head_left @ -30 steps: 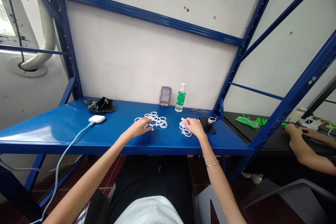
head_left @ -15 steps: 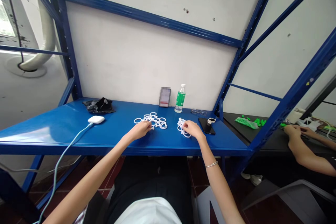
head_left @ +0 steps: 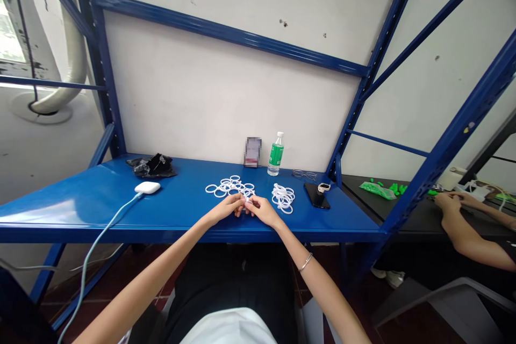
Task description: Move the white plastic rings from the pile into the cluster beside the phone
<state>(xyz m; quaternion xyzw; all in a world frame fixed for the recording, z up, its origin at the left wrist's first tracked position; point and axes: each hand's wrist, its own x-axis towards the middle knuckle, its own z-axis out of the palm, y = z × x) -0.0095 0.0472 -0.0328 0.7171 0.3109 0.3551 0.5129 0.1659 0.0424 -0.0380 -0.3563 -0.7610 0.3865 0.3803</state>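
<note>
We see two bare hands meeting over the front part of a blue table [head_left: 181,209]. The left hand [head_left: 227,207] and the right hand [head_left: 262,208] come together fingertip to fingertip. Between them they pinch a small white piece [head_left: 246,200]. It is too small for us to tell just what it is. Both hands have their fingers curled in close around it, not spread wide. The right wrist wears a thin bracelet [head_left: 306,262].

Just behind the hands lies a loose spread of white rings [head_left: 229,186], flat on the table. A little to the right of the hands sits a second heap of white rings [head_left: 283,197], piled closer together. The hands touch neither heap that we can see.

Near the second heap lies a dark phone [head_left: 315,196] with a small white thing on it. Behind that rest a pair of glasses [head_left: 304,174]. A bottle with a green label [head_left: 276,153] stands upright by the wall. On the left lies a white case [head_left: 147,187] with a pale cable running off the table's front edge. Farther back sits a crumpled black bag [head_left: 152,165].

Far to the right, at another dark table, we see another person's arm [head_left: 463,231] by some green bits [head_left: 381,188].
</note>
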